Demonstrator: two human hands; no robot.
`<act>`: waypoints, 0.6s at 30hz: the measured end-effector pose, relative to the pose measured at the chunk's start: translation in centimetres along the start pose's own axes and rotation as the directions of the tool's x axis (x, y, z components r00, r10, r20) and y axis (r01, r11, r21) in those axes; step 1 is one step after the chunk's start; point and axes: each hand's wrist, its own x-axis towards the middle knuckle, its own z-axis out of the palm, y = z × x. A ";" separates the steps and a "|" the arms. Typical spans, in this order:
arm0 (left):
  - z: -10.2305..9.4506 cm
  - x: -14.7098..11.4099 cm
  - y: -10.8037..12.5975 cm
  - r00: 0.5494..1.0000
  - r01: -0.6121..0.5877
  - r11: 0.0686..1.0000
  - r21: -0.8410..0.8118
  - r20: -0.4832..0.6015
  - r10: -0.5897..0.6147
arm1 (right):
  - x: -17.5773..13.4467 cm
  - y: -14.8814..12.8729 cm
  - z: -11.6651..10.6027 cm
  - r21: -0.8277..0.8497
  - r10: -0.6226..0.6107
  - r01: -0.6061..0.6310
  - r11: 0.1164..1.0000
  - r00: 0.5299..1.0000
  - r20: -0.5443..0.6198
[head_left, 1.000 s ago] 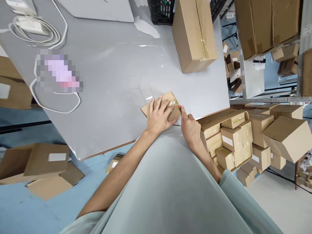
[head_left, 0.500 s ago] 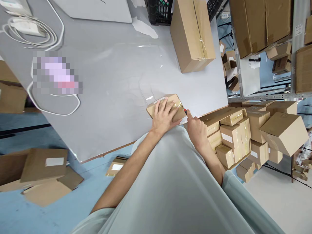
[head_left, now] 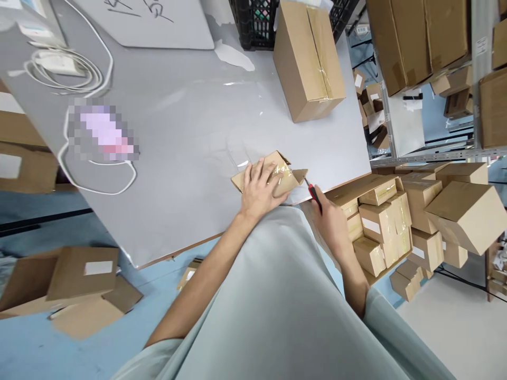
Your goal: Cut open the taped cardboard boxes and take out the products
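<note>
A small cardboard box [head_left: 279, 177] with clear tape lies near the front edge of the grey table [head_left: 178, 132]. My left hand [head_left: 259, 184] holds it from above, fingers spread over its top and the thumb towards the near side. At the box's right end a flap stands out. My right hand [head_left: 330, 216] grips a red and black box cutter [head_left: 315, 196], whose thin tip points up and left, just off the flap. Parts of the box are hidden under my left hand.
A larger taped carton [head_left: 311, 63] stands at the back right beside a black crate [head_left: 257, 24]. A coiled white cable [head_left: 65, 71] lies at the left. Several boxes fill an open carton [head_left: 380, 227] below the table's right edge. Metal shelving [head_left: 428, 153] rises behind.
My right hand has drawn the box cutter right and down, away from the box's end. The end flap now sticks out. My left hand stays on the box, which has shifted slightly left.
</note>
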 end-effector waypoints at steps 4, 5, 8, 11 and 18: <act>-0.3 -0.1 0.0 0.999 -0.018 1.000 0.023 0.044 0.017 | 4.2 4.8 3.8 0.281 0.067 0.008 0.960 0.964 -0.258; -0.4 -0.1 0.0 0.999 -0.015 1.000 0.026 0.049 0.014 | 6.2 5.8 5.3 0.332 0.087 0.004 0.943 0.962 -0.258; -0.7 -0.6 -0.5 0.998 0.008 0.999 0.042 0.065 -0.011 | 12.4 7.5 10.3 0.407 0.142 -0.053 0.912 0.971 -0.192; -1.5 -2.1 -1.8 0.995 0.039 0.996 0.075 0.087 -0.045 | 16.8 7.6 14.2 0.405 0.129 -0.058 0.912 0.981 -0.148; -5.4 -9.4 -6.2 0.986 0.109 0.980 0.165 0.109 -0.128 | 20.3 6.4 17.9 0.358 0.061 -0.027 0.933 0.995 -0.084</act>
